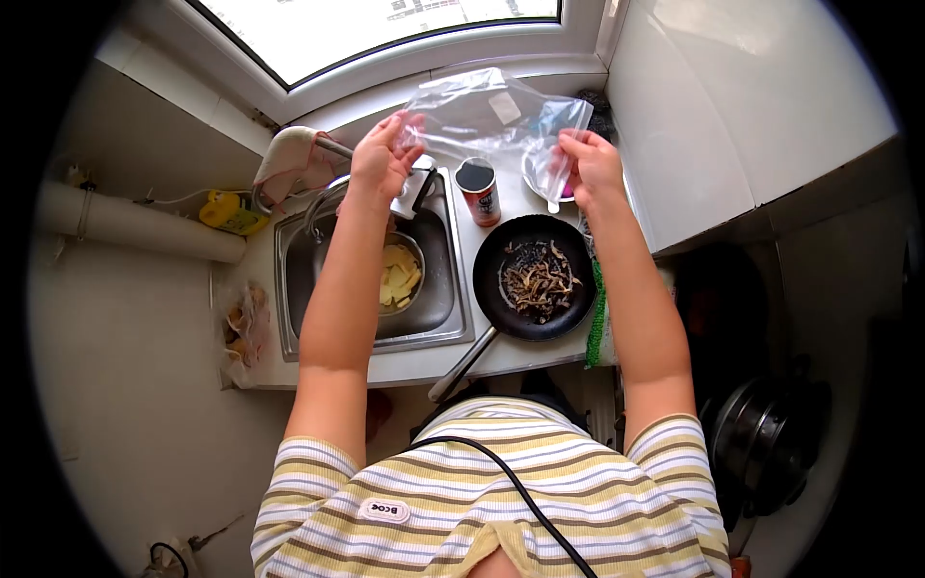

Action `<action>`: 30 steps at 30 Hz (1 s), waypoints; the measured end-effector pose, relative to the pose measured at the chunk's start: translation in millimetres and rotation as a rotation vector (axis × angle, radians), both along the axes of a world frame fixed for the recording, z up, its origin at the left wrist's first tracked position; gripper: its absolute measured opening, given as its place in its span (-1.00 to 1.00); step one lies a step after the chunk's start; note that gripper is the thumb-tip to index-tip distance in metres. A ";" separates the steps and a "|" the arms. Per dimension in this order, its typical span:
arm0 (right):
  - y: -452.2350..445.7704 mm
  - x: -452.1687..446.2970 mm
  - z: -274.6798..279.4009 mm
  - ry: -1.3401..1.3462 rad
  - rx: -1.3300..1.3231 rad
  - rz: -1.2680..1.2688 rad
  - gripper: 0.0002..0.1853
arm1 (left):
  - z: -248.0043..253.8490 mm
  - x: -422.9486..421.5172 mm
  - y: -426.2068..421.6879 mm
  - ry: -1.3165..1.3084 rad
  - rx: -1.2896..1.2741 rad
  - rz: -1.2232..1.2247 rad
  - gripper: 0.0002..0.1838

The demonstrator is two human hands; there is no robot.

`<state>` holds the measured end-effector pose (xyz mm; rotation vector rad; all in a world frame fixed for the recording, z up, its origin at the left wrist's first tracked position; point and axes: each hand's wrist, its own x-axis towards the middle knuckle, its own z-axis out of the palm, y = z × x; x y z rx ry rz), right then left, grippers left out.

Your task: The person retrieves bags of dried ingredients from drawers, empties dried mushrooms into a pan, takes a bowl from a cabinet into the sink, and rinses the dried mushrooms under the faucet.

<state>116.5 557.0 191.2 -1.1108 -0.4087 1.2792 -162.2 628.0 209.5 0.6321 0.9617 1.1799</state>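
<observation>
A clear plastic bag (462,111) is stretched between my two hands above the back of the counter. My left hand (385,156) pinches its left end, over the faucet side of the sink. The bag's right end is gripped by my right hand (590,164), close to a small white bowl (533,178) that it partly covers. Under the bag stands a can with a dark lid (479,197). A black frying pan (489,306) holds brown strips of food (541,282). In the metal sink (438,308), a bowl contains pale yellow slices (397,275), partly behind my left arm.
A yellow bottle (231,214) lies left of the sink, near a cloth (289,164) on a rail. Below it hangs a plastic bag with brown items (243,332). A green-edged packet (599,323) lies right of the pan. Dark pots (766,429) stand at the lower right.
</observation>
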 end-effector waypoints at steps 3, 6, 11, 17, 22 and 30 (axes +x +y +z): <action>50.6 -4.0 -26.6 -0.132 -0.089 0.056 -0.85 | 1.0 4.2 12.3 0.246 0.141 0.206 -0.43; 56.1 -1.7 -58.8 -0.253 -0.191 0.117 -0.74 | -3.8 6.3 -25.9 0.365 0.287 0.229 -0.44; 8.0 65.3 -104.8 -0.688 -0.130 -0.036 -0.86 | -48.5 -18.7 -96.5 0.352 0.290 0.147 -0.57; -13.7 79.6 -128.7 -1.616 -0.243 -0.034 -0.82 | -127.8 -19.5 -176.2 0.369 -0.140 -0.361 -0.83; -47.5 22.5 -91.9 -1.260 0.020 0.007 -0.83 | -175.9 2.4 -205.4 0.418 -0.291 -0.465 -0.85; -164.0 -11.0 -173.6 -1.481 -0.215 0.401 -0.55 | -199.0 9.0 -228.0 0.548 -0.302 -0.528 -0.88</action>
